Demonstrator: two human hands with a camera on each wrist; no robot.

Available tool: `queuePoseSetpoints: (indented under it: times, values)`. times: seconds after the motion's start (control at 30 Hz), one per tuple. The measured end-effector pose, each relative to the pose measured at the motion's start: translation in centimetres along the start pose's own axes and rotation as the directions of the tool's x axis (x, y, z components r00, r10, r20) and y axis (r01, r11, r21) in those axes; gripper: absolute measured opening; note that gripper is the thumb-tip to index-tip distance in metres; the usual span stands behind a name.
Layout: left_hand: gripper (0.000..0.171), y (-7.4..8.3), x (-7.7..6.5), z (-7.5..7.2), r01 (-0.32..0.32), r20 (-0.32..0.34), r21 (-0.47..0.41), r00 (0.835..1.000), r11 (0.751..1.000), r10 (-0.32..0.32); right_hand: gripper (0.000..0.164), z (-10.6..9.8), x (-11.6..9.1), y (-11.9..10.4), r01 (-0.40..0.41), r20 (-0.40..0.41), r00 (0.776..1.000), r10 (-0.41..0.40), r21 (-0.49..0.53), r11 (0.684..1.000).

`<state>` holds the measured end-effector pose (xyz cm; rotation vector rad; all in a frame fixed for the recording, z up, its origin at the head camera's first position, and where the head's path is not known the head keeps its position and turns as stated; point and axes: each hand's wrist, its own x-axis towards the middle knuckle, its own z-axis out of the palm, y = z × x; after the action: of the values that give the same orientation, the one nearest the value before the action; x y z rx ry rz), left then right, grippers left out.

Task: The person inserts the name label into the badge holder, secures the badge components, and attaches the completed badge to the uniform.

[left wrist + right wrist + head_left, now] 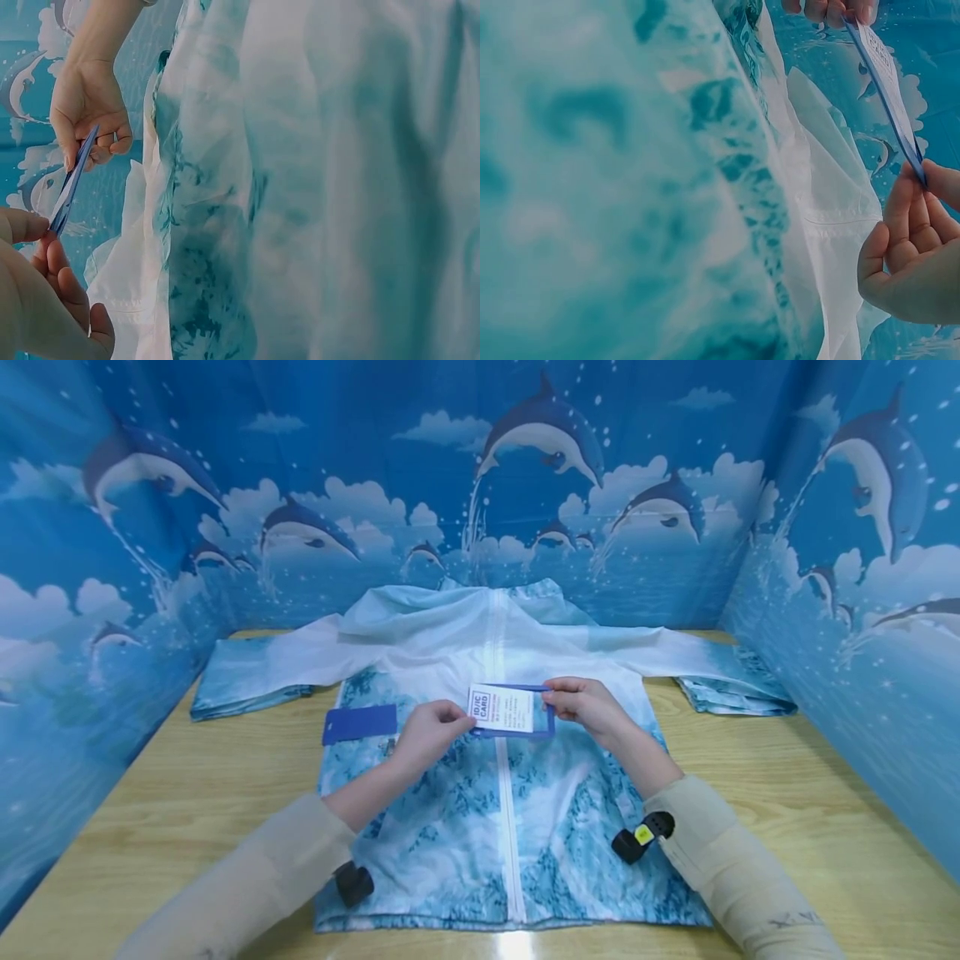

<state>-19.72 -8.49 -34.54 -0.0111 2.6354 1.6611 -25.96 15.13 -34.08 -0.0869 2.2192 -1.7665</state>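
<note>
Above a spread zip-up jacket, both hands hold a blue card holder frame (552,720) with a white printed card (513,710) lying against it. The card reads "ID/IC CARD". My left hand (431,735) pinches the left end, where card and frame meet, between thumb and fingers. At the frame's right end my right hand (588,710) pinches the edge. Seen edge-on in the right wrist view, the white card (889,71) sits slightly apart from the blue frame (885,105). A separate flat blue piece (361,724) lies on the jacket, left of my left hand.
The white and teal jacket (442,827) lies flat with its sleeves out to both sides and its zip down the middle. Beneath it is a wooden table (795,810). Blue dolphin-print curtains (420,460) enclose the back and sides.
</note>
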Motion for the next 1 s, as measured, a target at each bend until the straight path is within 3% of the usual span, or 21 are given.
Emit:
queuePoseSetpoints:
  times: [0.4, 0.63, 0.8, 1.0]
  values:
    - [0.022, 0.02, 0.05, 0.06, 0.007, 0.017, 0.088, 1.000, 0.996, -0.009, 0.036, 0.19, 0.20, 0.01, -0.020, -0.012, 1.000, 0.021, 0.047, 0.999]
    - [0.022, -0.08, -0.03, -0.14, -0.037, 0.028, 0.083, 0.999, 0.996, 0.035, 0.034, 0.36, -0.01, -0.19, -0.027, -0.021, 0.999, 0.028, 0.046, 0.999]
    - [0.021, -0.26, 0.01, -0.39, -0.027, 0.010, 0.083, 1.000, 0.996, 0.027, 0.034, 0.39, -0.08, -0.26, -0.042, -0.025, 0.999, 0.044, 0.057, 0.997]
    - [0.027, -0.40, 0.19, -0.66, -0.035, 0.007, 0.013, 0.999, 0.999, 0.034, 0.035, 0.36, -0.06, -0.27, -0.047, -0.020, 0.999, 0.048, 0.065, 0.997]
